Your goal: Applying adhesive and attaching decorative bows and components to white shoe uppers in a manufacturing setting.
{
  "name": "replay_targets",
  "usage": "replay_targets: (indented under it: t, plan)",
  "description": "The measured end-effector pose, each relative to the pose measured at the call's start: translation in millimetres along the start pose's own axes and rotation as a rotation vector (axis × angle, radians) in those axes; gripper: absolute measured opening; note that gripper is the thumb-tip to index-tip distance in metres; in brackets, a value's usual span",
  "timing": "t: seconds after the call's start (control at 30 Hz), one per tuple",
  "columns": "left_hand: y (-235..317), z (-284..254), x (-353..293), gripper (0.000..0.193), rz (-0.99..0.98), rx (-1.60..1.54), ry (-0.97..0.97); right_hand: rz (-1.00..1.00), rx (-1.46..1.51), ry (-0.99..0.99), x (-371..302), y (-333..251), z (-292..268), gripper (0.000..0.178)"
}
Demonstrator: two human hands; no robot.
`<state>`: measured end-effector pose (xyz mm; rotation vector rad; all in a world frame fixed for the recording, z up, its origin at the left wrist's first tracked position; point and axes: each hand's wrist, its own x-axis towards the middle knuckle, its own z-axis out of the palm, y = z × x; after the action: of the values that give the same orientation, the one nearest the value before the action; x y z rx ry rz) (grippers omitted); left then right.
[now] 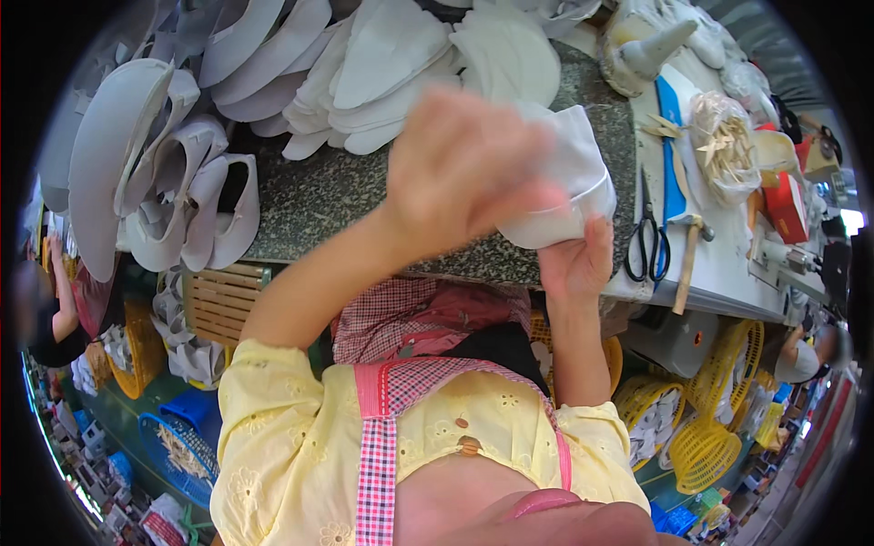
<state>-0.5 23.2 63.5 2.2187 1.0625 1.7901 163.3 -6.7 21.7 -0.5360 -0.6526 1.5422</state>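
A white shoe upper (581, 168), smooth and curved, stands over the front edge of the speckled stone slab. At its lower right edge my right hand (583, 259) grips it, thumb up along the outside and the other fingers partly behind it. My left hand (469, 168) is raised in front of the upper's left side, smeared by motion, so its fingers cannot be made out. Whether it touches the piece is unclear. Behind both hands lie stacks of flat white cut pieces (387, 64), and more white shoe uppers (214, 196) stand at the left.
Black-handled scissors (648, 241), a wooden-handled hammer (689, 264) and a blue strip (672, 146) lie right of the speckled slab (364, 205). Beyond them are a bag of wooden sticks (726, 150), a red box (786, 209) and a plastic-wrapped pot (628, 55). Yellow baskets (706, 455) stand below.
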Motion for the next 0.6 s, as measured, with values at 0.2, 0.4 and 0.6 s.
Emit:
replay_targets:
  t: [0.2,0.4,0.6]
  plan:
    - [14,10,-31,0.04,-0.086,-0.102,-0.082,0.017,0.166,0.076,-10,8,26,0.048]
    - [17,-14,-31,0.024,-0.266,0.031,-0.267,-0.03,-0.105,0.031,-9,28,19,0.065]
    - [8,23,-23,0.027,-0.365,-0.577,-0.308,-0.245,-0.212,0.022,-2,6,-38,0.05]
